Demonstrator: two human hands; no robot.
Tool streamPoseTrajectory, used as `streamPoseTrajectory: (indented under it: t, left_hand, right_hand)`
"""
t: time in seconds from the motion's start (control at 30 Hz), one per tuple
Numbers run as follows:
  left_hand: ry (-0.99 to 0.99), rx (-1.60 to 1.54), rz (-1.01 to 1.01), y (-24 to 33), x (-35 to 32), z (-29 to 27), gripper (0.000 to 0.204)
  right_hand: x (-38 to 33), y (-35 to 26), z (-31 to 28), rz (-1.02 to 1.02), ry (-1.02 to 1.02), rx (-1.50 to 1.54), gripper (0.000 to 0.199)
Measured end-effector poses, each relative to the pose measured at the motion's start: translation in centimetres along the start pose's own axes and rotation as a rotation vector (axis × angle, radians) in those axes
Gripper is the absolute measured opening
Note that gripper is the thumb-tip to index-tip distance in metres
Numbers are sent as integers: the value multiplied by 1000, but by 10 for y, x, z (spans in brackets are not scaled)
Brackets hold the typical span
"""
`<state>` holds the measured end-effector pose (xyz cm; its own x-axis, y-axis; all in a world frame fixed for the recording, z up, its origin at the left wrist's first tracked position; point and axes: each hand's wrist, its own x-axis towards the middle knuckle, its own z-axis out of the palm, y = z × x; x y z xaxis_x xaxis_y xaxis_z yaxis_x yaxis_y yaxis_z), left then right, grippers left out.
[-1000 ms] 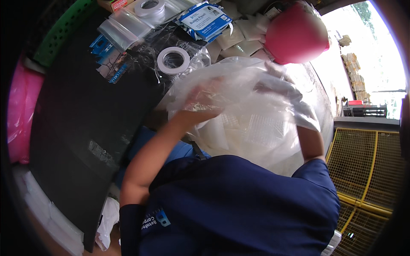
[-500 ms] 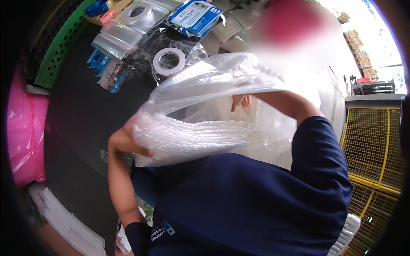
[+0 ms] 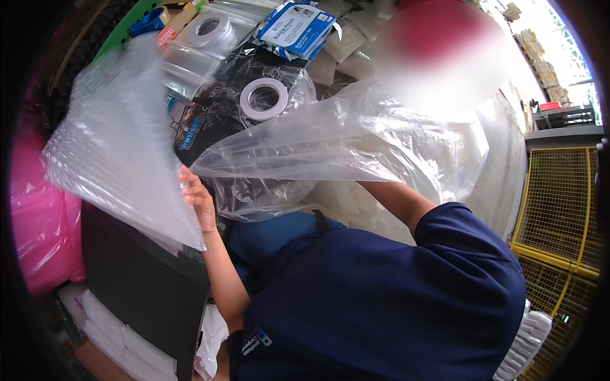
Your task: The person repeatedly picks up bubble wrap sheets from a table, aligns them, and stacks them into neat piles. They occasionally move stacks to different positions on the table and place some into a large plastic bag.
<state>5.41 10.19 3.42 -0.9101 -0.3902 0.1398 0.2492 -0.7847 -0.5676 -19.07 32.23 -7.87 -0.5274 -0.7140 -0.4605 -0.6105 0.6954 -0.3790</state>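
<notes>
From my remote seat, the biggest change is the sheet of bubble wrap [image 3: 117, 146]: half a second ago it sat bunched in front of the chest at the mouth of the clear plastic bag [image 3: 343, 149]; now it is drawn clear and fans out across the upper left of the frame, hanging free over the dark counter [image 3: 143, 286]. I read that as the wrap now being out of the bag and ready to use.

The bag itself has slackened; it lies in the centre and stretches toward the upper right, its near edge sagging where the wrap came away.

The left hand [image 3: 198, 202], left of centre, has swung outward from the chest and pinches the lower right edge of the bubble wrap, fingers closed on the film. The right hand is buried in the bag in the middle of the frame; only the forearm shows, so I cannot tell whether it is spread or closed.

Smaller things are unchanged in the upper middle: a white tape roll [image 3: 264, 98] and a blue-and-white packet [image 3: 295, 28].
</notes>
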Motion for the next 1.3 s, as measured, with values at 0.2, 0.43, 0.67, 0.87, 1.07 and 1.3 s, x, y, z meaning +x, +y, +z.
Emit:
streamPoseTrajectory:
  t: [0.2,0.43,0.67,0.87,1.07,1.3]
  left_hand:
    - [-164,161,188,48,-46,51,39]
    - [710,1355,1193,84,-113,115,57]
    - [1448,2750,2337,26,-78,42,81]
    - [-555,3350,131,-111,15,-56,67]
    - [-694,3591,-73,-84,86,-118,60]
    - [-458,3535,-64,-75,102,-130,60]
  right_hand:
    - [-3,-5,6,0,-18,4,73]
    - [-34,13,18,8,-29,-17,78]
    - [-18,12,24,57,1,-55,84]
    - [-19,16,-15,5,35,-93,88]
    - [-109,51,-100,-15,20,-115,93]
    - [-194,-29,-190,-81,-151,-295,90]
